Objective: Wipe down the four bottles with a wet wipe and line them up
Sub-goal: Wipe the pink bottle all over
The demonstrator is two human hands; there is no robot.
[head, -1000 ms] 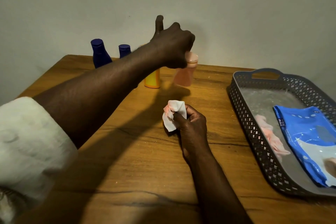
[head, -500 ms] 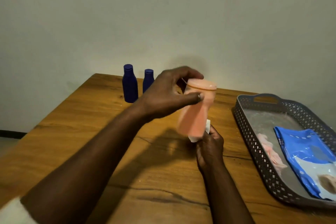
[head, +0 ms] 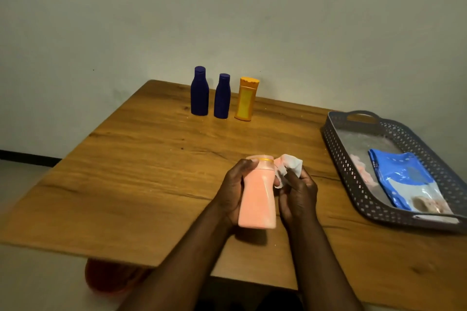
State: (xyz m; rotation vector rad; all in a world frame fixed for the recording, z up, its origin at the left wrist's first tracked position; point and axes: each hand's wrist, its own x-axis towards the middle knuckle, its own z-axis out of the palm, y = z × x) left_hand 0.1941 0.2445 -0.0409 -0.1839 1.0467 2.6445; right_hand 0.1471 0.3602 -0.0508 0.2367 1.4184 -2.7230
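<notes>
Four bottles in all: two dark blue ones, the taller point(head: 199, 91) and the shorter point(head: 222, 96), one yellow bottle point(head: 246, 98), and one peach bottle point(head: 257, 197). One white wipe point(head: 288, 168). One grey basket point(head: 353, 174), with one blue pack point(head: 401, 179) in it. One wooden table point(head: 141, 174). Two hands in view, the left point(head: 233, 192) and the right point(head: 299, 197)

Three bottles point(head: 222, 94) standing in a row at the table's point(head: 126, 171) far edge | basket point(head: 353, 174) sitting right, pack point(head: 404, 177) lying inside | fourth bottle point(head: 257, 197) being held nearer, between both hands.
</notes>
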